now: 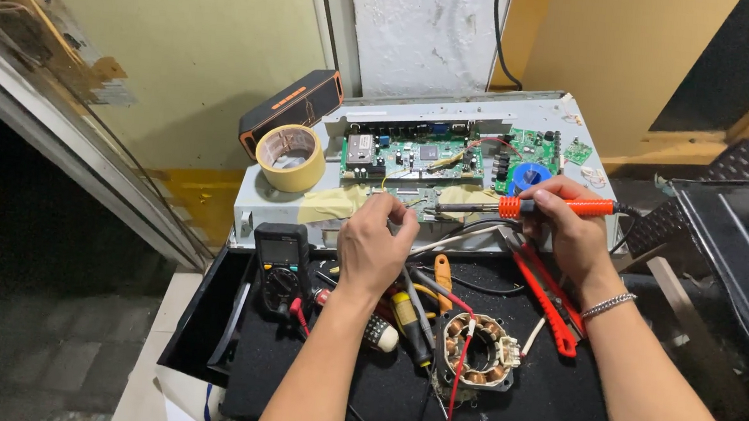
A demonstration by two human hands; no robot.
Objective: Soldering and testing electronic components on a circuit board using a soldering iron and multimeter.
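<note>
Soldering iron (551, 206), orange grip, clamped in my right hand (574, 234); tip points left at the near edge of the green circuit board (425, 159), far centre of the worktop (550, 383). Left hand (378, 243) pinched shut just near of the board; can't tell what it holds. Best to brace the right wrist and keep the tip low and steady. Clutter nearby: tape roll (290, 157) far left, multimeter (281, 261), screwdrivers (410, 319), motor stator (478, 349), red cutters (549, 301) under the right wrist.

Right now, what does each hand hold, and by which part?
The right hand holds a soldering iron by its orange handle. The left hand is pinched near the circuit board; whether it holds anything cannot be told.
</note>
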